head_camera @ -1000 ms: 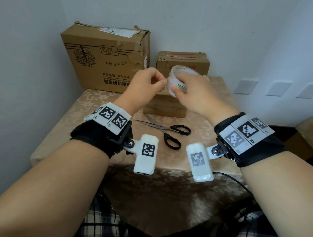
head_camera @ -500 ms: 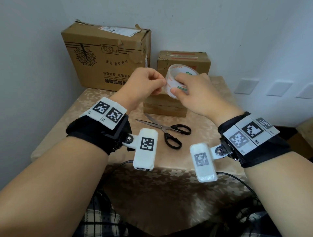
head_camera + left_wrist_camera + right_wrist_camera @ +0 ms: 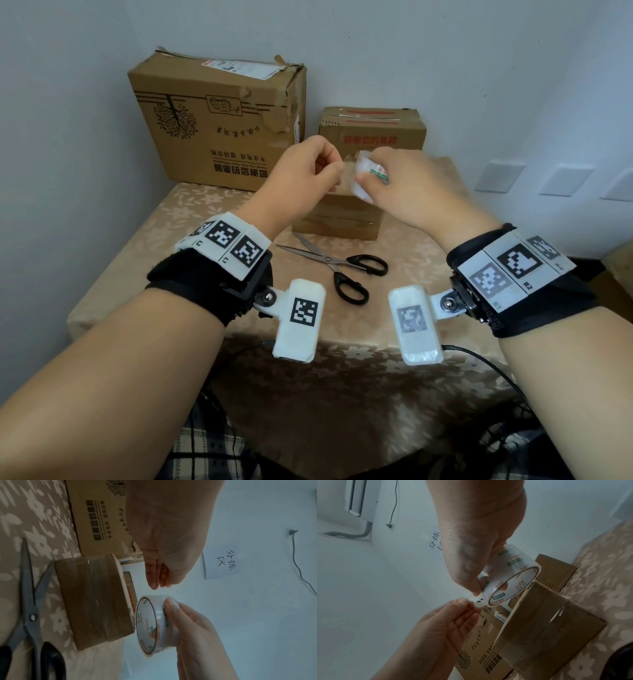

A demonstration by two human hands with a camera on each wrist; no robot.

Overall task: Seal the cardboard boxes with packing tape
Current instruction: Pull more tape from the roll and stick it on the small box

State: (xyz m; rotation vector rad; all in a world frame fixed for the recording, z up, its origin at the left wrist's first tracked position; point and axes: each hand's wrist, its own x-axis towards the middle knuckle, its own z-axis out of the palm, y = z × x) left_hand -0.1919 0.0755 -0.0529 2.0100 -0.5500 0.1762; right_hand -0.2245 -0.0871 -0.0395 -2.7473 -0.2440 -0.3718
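Tape roll (image 3: 368, 176) sits in the right hand (image 3: 407, 188), fingers curled around its rim, raised above the small flat box (image 3: 337, 219) on the table (image 3: 137, 246). At the roll's 9 o'clock the left hand (image 3: 308, 168) pinches the loose tape end (image 3: 476, 603) between thumb and fingertip (a short clear strip links it to the roll). Behind, at 11 o'clock, stands the big box (image 3: 219, 120); at 1 o'clock, the medium box (image 3: 373, 130). Scissors (image 3: 339, 270) lie on the table at the flat box's 6 o'clock, blades apart, well below both grips.
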